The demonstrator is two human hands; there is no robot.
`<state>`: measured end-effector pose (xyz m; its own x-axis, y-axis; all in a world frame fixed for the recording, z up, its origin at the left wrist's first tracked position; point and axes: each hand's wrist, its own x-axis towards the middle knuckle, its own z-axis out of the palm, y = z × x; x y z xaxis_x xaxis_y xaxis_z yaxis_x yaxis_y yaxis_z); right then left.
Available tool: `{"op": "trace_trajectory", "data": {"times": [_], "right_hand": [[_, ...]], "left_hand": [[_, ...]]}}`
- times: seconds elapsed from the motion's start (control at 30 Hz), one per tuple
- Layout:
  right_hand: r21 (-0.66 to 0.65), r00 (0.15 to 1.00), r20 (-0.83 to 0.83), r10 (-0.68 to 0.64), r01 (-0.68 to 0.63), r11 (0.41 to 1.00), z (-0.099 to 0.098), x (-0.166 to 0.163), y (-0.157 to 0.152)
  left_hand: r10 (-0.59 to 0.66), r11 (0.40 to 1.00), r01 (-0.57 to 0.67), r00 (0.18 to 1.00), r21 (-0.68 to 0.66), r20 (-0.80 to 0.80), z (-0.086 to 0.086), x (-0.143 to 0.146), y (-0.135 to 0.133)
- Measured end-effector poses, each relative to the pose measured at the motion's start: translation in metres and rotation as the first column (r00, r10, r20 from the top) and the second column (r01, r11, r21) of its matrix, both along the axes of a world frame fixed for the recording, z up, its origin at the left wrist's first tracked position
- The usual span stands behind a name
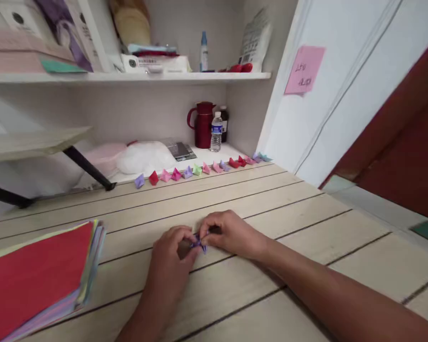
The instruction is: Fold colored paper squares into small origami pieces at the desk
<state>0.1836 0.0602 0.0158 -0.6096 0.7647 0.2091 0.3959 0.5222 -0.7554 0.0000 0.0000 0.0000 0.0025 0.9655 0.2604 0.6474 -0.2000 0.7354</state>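
Here at the middle of the slatted table, the small purple folded paper sits between both hands. Left hand and right hand each pinch it, thumb and fingertips all but closed, probably because something this tiny needs steadying from both sides. Over at near left, the paper stack lies clear of the forearms, likely for elbow room; the folded paper row lines the far edge, presumably safe from knocks.

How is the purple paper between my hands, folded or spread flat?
Folded: the purple paper shows as a small, pointed piece, pinched by the left hand and the right hand. Its full shape is partly hidden.
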Motion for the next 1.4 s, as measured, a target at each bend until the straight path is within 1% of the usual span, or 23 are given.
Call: {"op": "trace_trajectory", "data": {"times": [0.2, 0.33, 0.43, 0.57, 0.63, 0.73, 0.8, 0.9, 1.07, 1.13, 1.27, 1.33, 1.4], "right_hand": [[0.027, 1.0, 0.009, -0.015, 0.015, 1.0, -0.001, 0.0, -0.004], [0.011, 1.0, 0.004, -0.003, 0.003, 1.0, -0.002, 0.0, -0.003], [-0.019, 0.999, 0.004, 0.043, -0.043, 0.999, 0.001, 0.004, -0.001], [-0.147, 0.989, -0.031, 0.146, -0.149, 0.978, 0.007, 0.011, 0.001], [-0.152, 0.984, -0.063, 0.166, -0.173, 0.973, 0.007, 0.012, 0.002], [-0.056, 0.986, -0.079, 0.144, -0.148, 0.987, 0.002, 0.01, 0.004], [-0.035, 0.989, -0.088, 0.116, -0.12, 0.992, -0.003, 0.008, 0.005], [-0.081, 0.99, -0.119, 0.074, -0.084, 0.993, -0.005, 0.006, 0.004], [-0.179, 0.984, -0.175, 0.028, -0.06, 0.982, -0.002, 0.005, 0.001], [-0.2, 0.982, -0.191, 0.015, -0.054, 0.978, -0.001, 0.006, 0.0], [-0.233, 0.976, -0.218, -0.002, -0.05, 0.971, -0.002, 0.005, 0.002], [-0.252, 0.973, -0.231, -0.011, -0.048, 0.967, -0.004, 0.005, 0.004], [-0.272, 0.97, -0.24, -0.019, -0.048, 0.961, -0.006, 0.005, 0.005]], "left_hand": [[0.028, 1.0, -0.028, 1.0, -0.006, -0.013, -0.002, 0.003, 0.001], [0.029, 0.999, -0.03, 0.999, -0.025, -0.029, -0.005, 0.002, 0.001], [0.032, 0.999, -0.033, 0.999, -0.032, -0.041, -0.005, 0.002, 0.002], [0.036, 0.999, -0.037, 0.998, -0.021, -0.045, -0.005, 0.003, 0.003], [0.043, 0.999, -0.044, 0.998, -0.009, -0.036, -0.004, 0.004, 0.003], [0.045, 0.999, -0.045, 0.999, -0.002, -0.007, -0.004, 0.004, 0.003], [0.044, 0.999, -0.044, 0.999, -0.007, 0.019, -0.003, 0.003, 0.003], [0.061, 0.998, -0.059, 0.996, -0.031, 0.059, -0.001, 0.002, 0.001], [0.076, 0.995, -0.068, 0.992, -0.079, 0.102, 0.005, -0.001, -0.002], [0.051, 0.995, -0.04, 0.99, -0.087, 0.128, 0.006, -0.001, -0.003], [-0.04, 0.993, 0.056, 0.987, -0.104, 0.155, 0.004, -0.003, -0.002], [-0.043, 0.991, 0.061, 0.987, -0.115, 0.153, 0.002, -0.003, -0.001], [-0.027, 0.994, 0.042, 0.988, -0.096, 0.15, 0.0, -0.003, 0.0]]}}
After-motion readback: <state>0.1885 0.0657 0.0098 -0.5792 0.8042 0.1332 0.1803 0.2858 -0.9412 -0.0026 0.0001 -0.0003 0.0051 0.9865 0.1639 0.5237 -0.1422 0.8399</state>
